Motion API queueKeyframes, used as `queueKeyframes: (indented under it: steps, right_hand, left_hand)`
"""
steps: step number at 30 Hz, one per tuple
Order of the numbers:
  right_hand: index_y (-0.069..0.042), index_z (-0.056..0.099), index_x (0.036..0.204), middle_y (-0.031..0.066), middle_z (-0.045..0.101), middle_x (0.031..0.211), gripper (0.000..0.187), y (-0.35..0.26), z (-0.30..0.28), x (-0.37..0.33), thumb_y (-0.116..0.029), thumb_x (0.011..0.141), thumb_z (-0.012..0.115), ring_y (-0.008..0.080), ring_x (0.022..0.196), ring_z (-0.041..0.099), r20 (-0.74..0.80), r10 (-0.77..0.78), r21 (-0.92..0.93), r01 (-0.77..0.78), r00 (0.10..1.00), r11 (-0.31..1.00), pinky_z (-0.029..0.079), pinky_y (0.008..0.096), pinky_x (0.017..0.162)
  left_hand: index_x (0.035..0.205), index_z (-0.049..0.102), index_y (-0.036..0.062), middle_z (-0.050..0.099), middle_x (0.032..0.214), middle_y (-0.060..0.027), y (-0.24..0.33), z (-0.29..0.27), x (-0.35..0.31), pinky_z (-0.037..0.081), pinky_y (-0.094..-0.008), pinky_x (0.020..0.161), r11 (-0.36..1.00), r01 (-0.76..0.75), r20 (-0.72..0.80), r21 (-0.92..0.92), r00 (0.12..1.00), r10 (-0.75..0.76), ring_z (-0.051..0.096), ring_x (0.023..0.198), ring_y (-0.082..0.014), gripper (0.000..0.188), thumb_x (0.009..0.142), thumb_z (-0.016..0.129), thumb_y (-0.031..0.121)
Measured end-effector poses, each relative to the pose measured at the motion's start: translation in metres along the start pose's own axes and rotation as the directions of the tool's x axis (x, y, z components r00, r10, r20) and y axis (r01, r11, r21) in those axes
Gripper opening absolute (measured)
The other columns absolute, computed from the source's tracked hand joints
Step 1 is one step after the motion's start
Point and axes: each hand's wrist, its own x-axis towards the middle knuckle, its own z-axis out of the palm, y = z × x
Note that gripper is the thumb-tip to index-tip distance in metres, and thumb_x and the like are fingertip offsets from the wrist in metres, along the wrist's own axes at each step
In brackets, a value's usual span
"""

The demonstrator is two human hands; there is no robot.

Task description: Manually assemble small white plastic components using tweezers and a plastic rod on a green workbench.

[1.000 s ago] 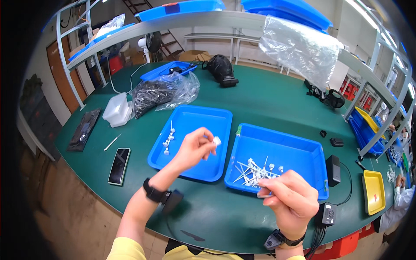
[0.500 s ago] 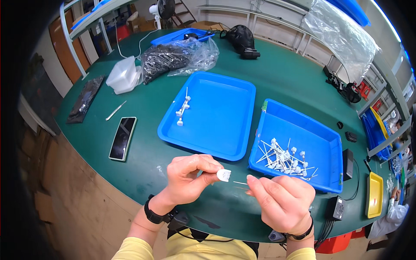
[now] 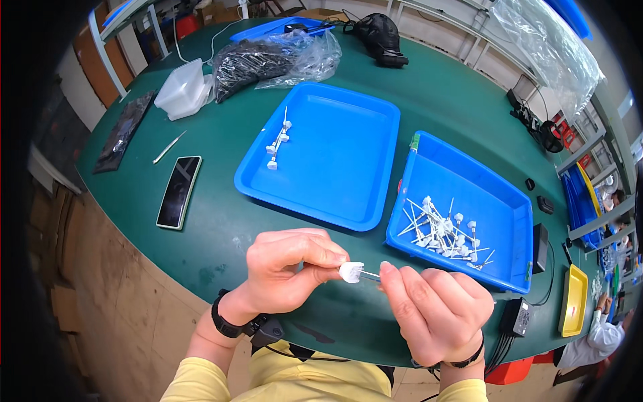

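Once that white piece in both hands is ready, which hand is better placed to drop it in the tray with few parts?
Probably left: the left hand pinches the white piece and lies nearer that tray.

Two bare forearms entering from the lower edge, yellow sleeves pushed back to near the elbows. Same yellow fabric across the chest below. Left hand bare, ringless; black band around its wrist with a small black box clipped underneath. Right hand also bare, a thin black band circling its wrist.
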Motion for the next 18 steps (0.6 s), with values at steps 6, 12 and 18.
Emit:
queueKeyframes:
  steps: [6,12,18]
  right_hand:
    - [0.007,0.069,0.086,0.0078,0.06,0.073,0.027,-0.007,0.005,-0.002,0.0,0.061,0.062,0.0117,0.055,0.048,-0.015,0.024,-0.067,-0.025,1.0,0.997,0.027,0.0204,0.045]
    - [0.003,0.069,0.088,0.0057,0.061,0.071,0.023,-0.001,0.005,-0.003,-0.006,0.067,0.069,0.0124,0.052,0.048,0.031,0.13,0.168,-0.133,0.991,0.977,0.032,0.0233,0.042]
    - [-0.003,0.068,0.085,0.0035,0.061,0.064,0.026,0.004,-0.002,0.001,-0.004,0.061,0.078,0.0171,0.049,0.051,0.206,0.276,0.527,-0.345,0.939,0.777,0.039,0.0283,0.042]
  left_hand:
    - [0.084,0.06,-0.0018,0.067,0.07,-0.0163,0.001,0.006,-0.001,0.048,-0.0277,0.05,0.984,-0.077,-0.064,0.163,0.994,0.088,0.061,0.057,-0.0208,0.02,0.071,0.072,-0.012]
    - [0.078,0.061,-0.0025,0.067,0.069,-0.017,-0.002,-0.006,0.001,0.047,-0.0286,0.05,1.0,0.013,0.043,-0.01,0.999,-0.012,0.061,0.056,-0.0216,0.016,0.071,0.071,-0.012]
    - [0.079,0.065,-0.0033,0.068,0.077,-0.0125,-0.002,-0.014,0.006,0.047,-0.0313,0.062,0.983,0.09,0.184,-0.16,0.981,-0.06,0.066,0.069,-0.0235,0.016,0.068,0.073,-0.011]
